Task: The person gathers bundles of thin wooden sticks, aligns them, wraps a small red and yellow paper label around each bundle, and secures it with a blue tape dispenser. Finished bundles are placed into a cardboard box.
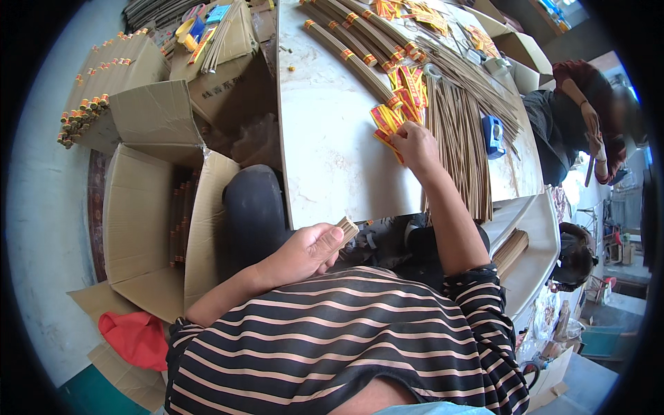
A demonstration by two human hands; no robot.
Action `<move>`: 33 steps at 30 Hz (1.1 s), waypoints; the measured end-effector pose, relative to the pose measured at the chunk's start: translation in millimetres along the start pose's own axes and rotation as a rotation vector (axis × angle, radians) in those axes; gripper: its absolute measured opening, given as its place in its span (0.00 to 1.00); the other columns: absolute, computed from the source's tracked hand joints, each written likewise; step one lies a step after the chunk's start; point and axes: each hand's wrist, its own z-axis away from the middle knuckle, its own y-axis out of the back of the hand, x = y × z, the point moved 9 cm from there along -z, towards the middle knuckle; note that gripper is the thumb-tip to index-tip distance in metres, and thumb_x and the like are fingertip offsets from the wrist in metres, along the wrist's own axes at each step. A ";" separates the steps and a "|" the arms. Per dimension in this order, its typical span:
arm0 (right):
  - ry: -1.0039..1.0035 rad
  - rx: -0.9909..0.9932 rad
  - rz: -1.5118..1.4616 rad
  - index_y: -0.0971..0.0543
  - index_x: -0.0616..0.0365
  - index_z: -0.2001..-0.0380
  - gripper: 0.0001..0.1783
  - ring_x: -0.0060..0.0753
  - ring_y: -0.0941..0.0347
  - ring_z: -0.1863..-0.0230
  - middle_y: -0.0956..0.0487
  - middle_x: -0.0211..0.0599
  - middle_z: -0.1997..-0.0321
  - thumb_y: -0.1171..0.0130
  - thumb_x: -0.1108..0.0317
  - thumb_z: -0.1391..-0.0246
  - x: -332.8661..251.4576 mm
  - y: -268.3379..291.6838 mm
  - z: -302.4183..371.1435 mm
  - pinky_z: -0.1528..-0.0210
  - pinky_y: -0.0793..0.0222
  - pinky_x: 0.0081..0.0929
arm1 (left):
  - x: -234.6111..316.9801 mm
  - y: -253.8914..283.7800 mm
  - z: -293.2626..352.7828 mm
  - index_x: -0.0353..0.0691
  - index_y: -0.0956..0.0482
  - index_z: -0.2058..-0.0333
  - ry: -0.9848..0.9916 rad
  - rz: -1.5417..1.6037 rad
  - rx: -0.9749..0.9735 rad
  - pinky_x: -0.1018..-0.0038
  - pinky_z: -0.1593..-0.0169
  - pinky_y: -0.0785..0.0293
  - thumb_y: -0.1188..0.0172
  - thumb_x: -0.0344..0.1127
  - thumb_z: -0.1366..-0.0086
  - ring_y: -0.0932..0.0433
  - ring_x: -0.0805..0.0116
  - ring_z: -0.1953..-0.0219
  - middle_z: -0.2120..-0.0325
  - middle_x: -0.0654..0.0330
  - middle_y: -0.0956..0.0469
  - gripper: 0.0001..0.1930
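Observation:
My left hand (308,250) is closed around a short-looking end of a bundle of thin brown incense sticks (348,228), held in front of my body beside the table edge. The rest of that bundle is hidden by the hand. Over the white table, my right hand (417,145) pinches at the red-and-yellow paper labels (386,119); the fingertips partly hide the one they touch. More labels (410,90) lie fanned out just beyond. Loose incense sticks (458,149) are spread to the right of that hand, and finished bundles with red-and-yellow bands (353,61) lie farther back.
The white table (325,159) ends close to my knee. On its right is a blue tape dispenser (493,136). An open cardboard box (142,221) stands at left, near stacked banded bundles (104,90). Another person (581,117) works beyond the table's right side.

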 end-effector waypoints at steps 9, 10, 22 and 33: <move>-0.056 -0.122 -0.698 0.22 0.67 0.66 0.09 0.17 0.31 0.71 0.23 0.28 0.72 0.42 0.72 0.49 -7.6 26.6 13.2 0.67 0.35 0.16 | 0.2 5.8 -1.9 0.36 0.34 0.65 0.007 0.065 0.030 0.86 0.76 0.40 0.60 0.57 0.35 0.39 0.83 0.80 0.80 0.67 0.36 0.25; -0.070 -0.136 -0.843 0.23 0.66 0.67 0.08 0.16 0.31 0.70 0.23 0.28 0.72 0.43 0.72 0.49 -12.7 32.8 22.0 0.65 0.34 0.16 | 1.4 5.6 -0.7 0.36 0.34 0.65 -0.003 0.061 0.044 0.86 0.76 0.40 0.60 0.57 0.35 0.39 0.83 0.80 0.80 0.67 0.36 0.25; -0.219 -0.511 -1.261 0.24 0.61 0.69 0.06 0.09 0.38 0.79 0.27 0.22 0.77 0.46 0.70 0.46 -91.4 46.0 176.9 0.77 0.42 0.09 | 16.8 -12.4 19.4 0.32 0.33 0.60 -0.105 0.022 0.128 0.87 0.77 0.41 0.60 0.53 0.33 0.39 0.83 0.80 0.80 0.66 0.36 0.25; -0.082 -0.428 -1.005 0.23 0.61 0.71 0.12 0.10 0.37 0.81 0.27 0.24 0.81 0.43 0.62 0.46 -111.6 55.2 194.6 0.80 0.41 0.09 | 31.0 -31.8 29.2 0.30 0.37 0.49 -0.224 -0.033 0.139 0.87 0.76 0.39 0.59 0.46 0.32 0.38 0.81 0.79 0.79 0.64 0.34 0.23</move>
